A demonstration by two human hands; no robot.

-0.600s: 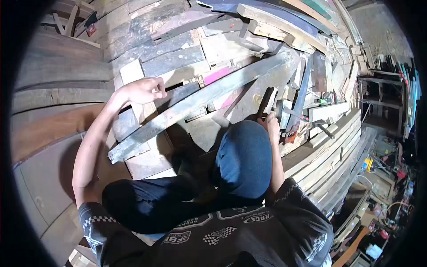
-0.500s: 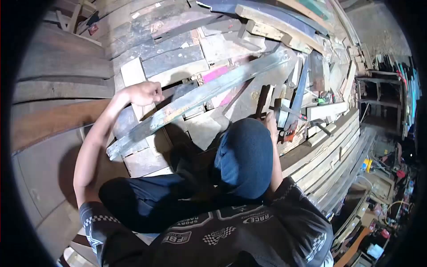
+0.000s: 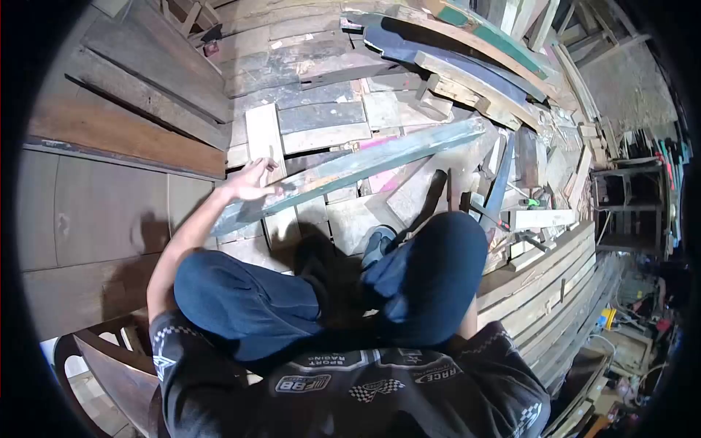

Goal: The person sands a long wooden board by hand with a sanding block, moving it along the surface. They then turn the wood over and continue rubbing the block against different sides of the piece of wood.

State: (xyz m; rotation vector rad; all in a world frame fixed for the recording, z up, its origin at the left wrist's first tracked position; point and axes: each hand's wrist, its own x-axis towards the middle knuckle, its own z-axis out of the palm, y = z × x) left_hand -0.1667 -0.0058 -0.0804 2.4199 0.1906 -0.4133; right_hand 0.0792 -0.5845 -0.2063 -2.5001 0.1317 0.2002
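Spreading its open grip at the left end of the long board (image 3: 365, 162), your left hand (image 3: 252, 184) is perhaps steadying it, slanting across the floor (image 3: 321, 117); your knee (image 3: 449, 270) is hiding your right hand, so I cannot tell its grip.

Fisheye view with black vignetting at the corners and sides; straight edges bow near the rim, as in the boards (image 3: 146, 91) at left. Light is strongest mid-frame, paling the floor (image 3: 321, 117) and the upper face of the beam (image 3: 387, 155). The left hand (image 3: 248, 181) is brightly lit; dark shadows mark the panel (image 3: 102, 197) beside the forearm, and deep shade fills the space between the legs. Shirt (image 3: 328, 405) print is legible; the clutter (image 3: 635, 292) at right is dim and indistinct
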